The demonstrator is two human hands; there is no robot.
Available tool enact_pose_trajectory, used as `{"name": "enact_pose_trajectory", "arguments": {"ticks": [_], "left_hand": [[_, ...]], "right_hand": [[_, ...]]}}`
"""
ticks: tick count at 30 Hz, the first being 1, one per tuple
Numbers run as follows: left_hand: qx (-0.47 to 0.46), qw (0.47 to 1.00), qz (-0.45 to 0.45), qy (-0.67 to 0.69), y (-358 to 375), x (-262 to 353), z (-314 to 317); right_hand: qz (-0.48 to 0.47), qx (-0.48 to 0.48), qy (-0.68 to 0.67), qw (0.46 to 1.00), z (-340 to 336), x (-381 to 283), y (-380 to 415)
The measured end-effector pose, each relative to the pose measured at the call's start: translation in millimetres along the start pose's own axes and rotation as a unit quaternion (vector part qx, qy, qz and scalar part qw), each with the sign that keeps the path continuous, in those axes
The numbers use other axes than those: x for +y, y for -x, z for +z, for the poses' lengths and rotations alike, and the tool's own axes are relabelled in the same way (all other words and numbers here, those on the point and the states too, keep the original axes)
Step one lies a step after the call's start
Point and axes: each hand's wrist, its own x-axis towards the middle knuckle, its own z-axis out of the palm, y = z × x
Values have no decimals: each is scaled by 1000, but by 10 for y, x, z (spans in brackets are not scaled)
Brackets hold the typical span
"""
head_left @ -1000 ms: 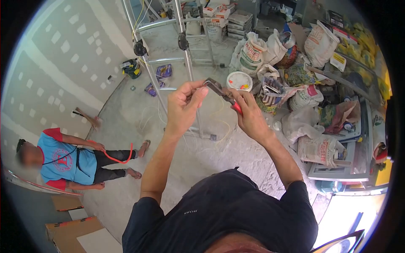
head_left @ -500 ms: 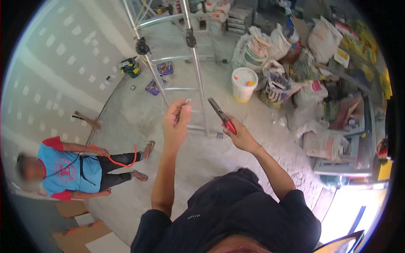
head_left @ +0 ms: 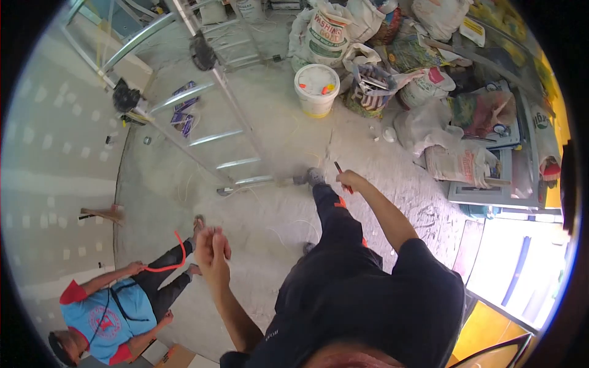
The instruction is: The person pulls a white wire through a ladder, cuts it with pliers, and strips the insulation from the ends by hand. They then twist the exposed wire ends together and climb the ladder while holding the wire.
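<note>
My right hand [head_left: 352, 180], out in front at the right, is closed around a slim utility knife [head_left: 338, 167] with red on its handle. The knife's dark end points up and away from me. My left hand [head_left: 213, 250] is lower and to the left, fingers curled together. Anything pinched in those fingers is too small to make out. Beyond both hands stands an aluminium ladder [head_left: 216, 133] on the concrete floor; neither hand touches it.
A person in a blue shirt [head_left: 107, 319] stands at left, holding an orange-red tube [head_left: 181, 248]. A white bucket [head_left: 316, 92] and sacks [head_left: 331, 34] are at the back right. Purple packets [head_left: 183, 110] lie behind the ladder. Thin cord trails over the floor.
The view has shifted and a stepping leg shows. My left hand has dropped down and left, away from the knife. My right hand still grips the knife, now farther off.
</note>
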Motion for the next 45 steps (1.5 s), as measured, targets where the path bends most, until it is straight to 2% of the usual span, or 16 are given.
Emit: {"name": "enact_pose_trajectory", "arguments": {"ticks": [10, 20, 24, 25, 26, 27, 28, 30, 32, 36, 38, 40, 41, 42, 43, 45], "left_hand": [[-9, 989, -150, 20, -1231, -172, 810], [-38, 970, -240, 7, -2371, -544, 1527], [-58, 950, -308, -15, -2585, -486, 1582], [-56, 950, -307, 9, -2572, -525, 1569], [-19, 965, -262, 2, -2612, -587, 1624], [24, 976, -214, -6, -2671, -615, 1715], [28, 977, -212, 6, -2772, -557, 1769], [23, 982, -187, 7, -2989, -385, 1857], [8, 987, -149, 56, -3148, -282, 1881], [49, 966, -197, 163, -3366, 253, 1851], [3, 971, -77, 227, -3439, 296, 1652], [-32, 973, 37, 225, -3396, 472, 1393], [-34, 971, 36, 233, -3311, 569, 1148], [-59, 981, 75, 168, -3182, 649, 845], [-87, 985, 111, 103, -3079, 668, 529], [-115, 985, 112, 63, -2911, 296, -250]], "right_hand": [[-26, 180, 124, 975, -1138, -1815, -3814], [-162, 316, 106, 929, -1318, -2361, -5618], [-261, 402, 153, 864, -983, -2178, -5396], [-242, 301, 137, 912, -892, -2390, -4842], [-369, 302, 35, 878, -632, -2447, -4363], [-423, 196, 48, 883, -452, -2578, -3701], [-426, -3, -50, 903, -295, -2792, -2844], [-480, -244, -13, 842, -78, -3031, -1458], [-516, -307, -115, 792, 120, -3370, -351], [-438, -423, -184, 772, 660, -3141, 82], [-391, -432, -204, 787, 683, -3278, 217], [-397, -291, -213, 844, 683, -3255, 305], [-514, -184, -201, 814, 666, -3493, 532], [-563, -250, -340, 710, 684, -3633, 555], [-617, -115, -328, 706, 621, -3865, 727], [-641, 362, -24, 677, 692, -4422, 1251]]}}
